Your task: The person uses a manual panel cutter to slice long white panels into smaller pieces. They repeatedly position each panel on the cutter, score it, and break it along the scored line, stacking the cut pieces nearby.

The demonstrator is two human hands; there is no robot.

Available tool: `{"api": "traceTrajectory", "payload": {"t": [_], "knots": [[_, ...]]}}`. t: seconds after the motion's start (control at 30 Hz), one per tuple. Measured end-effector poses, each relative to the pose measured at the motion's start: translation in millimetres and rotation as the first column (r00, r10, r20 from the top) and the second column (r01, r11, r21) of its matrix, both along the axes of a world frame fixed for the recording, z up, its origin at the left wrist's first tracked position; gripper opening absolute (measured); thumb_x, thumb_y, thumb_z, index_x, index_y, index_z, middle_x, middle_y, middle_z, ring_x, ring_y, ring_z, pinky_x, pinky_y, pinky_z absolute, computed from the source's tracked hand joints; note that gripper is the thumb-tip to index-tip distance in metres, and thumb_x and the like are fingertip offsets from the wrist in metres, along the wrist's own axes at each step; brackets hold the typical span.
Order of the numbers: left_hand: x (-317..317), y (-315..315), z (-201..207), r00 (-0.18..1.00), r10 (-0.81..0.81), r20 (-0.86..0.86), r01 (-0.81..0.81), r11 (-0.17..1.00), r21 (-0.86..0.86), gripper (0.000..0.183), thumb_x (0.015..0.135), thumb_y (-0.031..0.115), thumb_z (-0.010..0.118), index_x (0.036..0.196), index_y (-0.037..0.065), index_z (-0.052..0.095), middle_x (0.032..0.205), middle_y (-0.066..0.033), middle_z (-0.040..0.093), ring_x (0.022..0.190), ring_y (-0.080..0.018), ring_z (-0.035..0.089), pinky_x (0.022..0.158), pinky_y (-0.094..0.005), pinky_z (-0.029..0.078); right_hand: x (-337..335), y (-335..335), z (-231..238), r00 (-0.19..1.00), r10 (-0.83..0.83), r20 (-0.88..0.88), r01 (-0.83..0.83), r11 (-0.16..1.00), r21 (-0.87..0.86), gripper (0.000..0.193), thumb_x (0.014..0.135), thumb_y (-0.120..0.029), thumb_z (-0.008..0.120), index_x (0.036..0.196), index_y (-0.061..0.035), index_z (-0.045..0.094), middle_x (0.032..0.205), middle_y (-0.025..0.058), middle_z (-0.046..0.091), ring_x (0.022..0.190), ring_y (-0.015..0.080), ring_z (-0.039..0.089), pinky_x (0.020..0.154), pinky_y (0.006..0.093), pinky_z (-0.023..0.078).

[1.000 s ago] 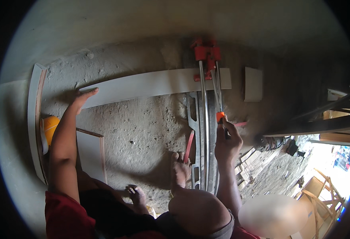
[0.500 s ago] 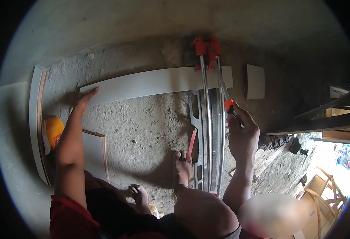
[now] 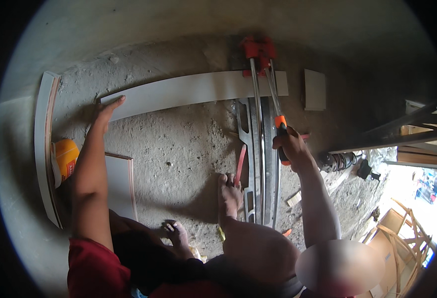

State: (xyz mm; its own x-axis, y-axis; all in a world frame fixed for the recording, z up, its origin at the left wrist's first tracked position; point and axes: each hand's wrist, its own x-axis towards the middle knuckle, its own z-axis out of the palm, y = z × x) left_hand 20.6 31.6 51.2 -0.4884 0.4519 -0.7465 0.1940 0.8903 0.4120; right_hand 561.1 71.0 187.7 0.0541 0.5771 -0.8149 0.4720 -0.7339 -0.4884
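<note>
A long light-grey tile strip (image 3: 178, 93) lies crosswise at the far side of the tile cutter (image 3: 264, 159), its right end passing under the steel rails. My left hand (image 3: 110, 110) grips the strip's left end, thumb on top and the other fingers hidden at its edge. My right hand (image 3: 292, 144) is closed round the orange and black handle (image 3: 280, 130) of the cutter. From that handle a metal lever slants up to the red carriage (image 3: 259, 49) at the cutter's far end. Beside the base, near my bare foot, rests a red pencil-like stick (image 3: 240, 161).
A small tile piece (image 3: 315, 89) lies right of the cutter. Long tile strips (image 3: 43, 149) lean on the left wall by a yellow container (image 3: 66, 158); another tile (image 3: 121, 181) lies near my left leg. A dark corded tool (image 3: 339, 161) and wooden frames (image 3: 402, 243) are at right.
My right hand has shifted its grip on the orange handle, and the lever now shows more fully along the rails. My left hand stays on the strip. The whole view has shifted slightly.
</note>
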Motion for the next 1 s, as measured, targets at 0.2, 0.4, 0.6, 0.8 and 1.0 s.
{"api": "traceTrajectory", "payload": {"t": [0.2, 0.4, 0.6, 0.8, 1.0], "knots": [[-5, 1, -14, 0.999, 0.005, -0.041, -0.006, 1.000, -0.022, 0.126, 0.051, 0.068, 0.079, 0.147, 0.007, 0.024, 0.150, -0.0207, 0.026, 0.141, -0.0351, 0.019, 0.112, -0.0546, 0.014, 3, 2, -13, 0.997, 0.002, 0.072, 0.002, 0.998, -0.058, 0.030, 0.061, -0.009, 0.060, 0.090, -0.0037, 0.053, 0.076, 0.0086, 0.049, 0.065, 0.0214, 0.049, 0.057, 0.0408, 0.052], [-7, 3, -17, 0.999, -0.034, 0.000, 0.034, 0.999, -0.025, 0.130, 0.051, 0.071, 0.077, 0.148, 0.007, 0.020, 0.151, -0.0209, 0.022, 0.141, -0.0351, 0.018, 0.111, -0.0556, 0.017, -5, 6, -1, 0.998, 0.032, 0.048, -0.030, 0.998, -0.056, 0.030, 0.064, -0.007, 0.061, 0.093, -0.0031, 0.054, 0.077, 0.0097, 0.049, 0.067, 0.0206, 0.052, 0.056, 0.0410, 0.053], [-5, 1, -11, 1.000, 0.006, -0.008, -0.005, 0.997, 0.071, 0.125, 0.051, 0.063, 0.082, 0.144, 0.001, 0.027, 0.147, -0.0220, 0.030, 0.139, -0.0343, 0.024, 0.111, -0.0511, 0.021, -5, 12, 55, 0.977, 0.211, 0.018, -0.211, 0.977, 0.005, 0.030, 0.069, -0.007, 0.061, 0.095, 0.0061, 0.053, 0.068, 0.0061, 0.052, 0.057, 0.0153, 0.052, 0.048, 0.0321, 0.050], [-15, 1, -27, 0.994, -0.024, -0.103, 0.026, 1.000, 0.015, 0.116, 0.055, 0.065, 0.079, 0.142, 0.003, 0.034, 0.141, -0.0181, 0.042, 0.132, -0.0299, 0.038, 0.108, -0.0454, 0.028, 35, -90, 47, 0.985, 0.162, 0.066, -0.158, 0.986, -0.059, 0.037, 0.072, -0.010, 0.069, 0.103, 0.0034, 0.055, 0.076, 0.0089, 0.059, 0.063, 0.0155, 0.059, 0.049, 0.0312, 0.052], [-19, -3, -31, 0.990, -0.047, -0.134, 0.049, 0.999, 0.010, 0.111, 0.059, 0.064, 0.078, 0.141, 0.003, 0.036, 0.138, -0.0153, 0.047, 0.130, -0.0271, 0.041, 0.109, -0.0436, 0.027, 89, -203, 11, 0.850, 0.505, 0.150, -0.466, 0.854, -0.232, 0.038, 0.077, -0.022, 0.066, 0.108, -0.0019, 0.055, 0.081, 0.0156, 0.063, 0.080, 0.0222, 0.062, 0.076, 0.0369, 0.049]]}}
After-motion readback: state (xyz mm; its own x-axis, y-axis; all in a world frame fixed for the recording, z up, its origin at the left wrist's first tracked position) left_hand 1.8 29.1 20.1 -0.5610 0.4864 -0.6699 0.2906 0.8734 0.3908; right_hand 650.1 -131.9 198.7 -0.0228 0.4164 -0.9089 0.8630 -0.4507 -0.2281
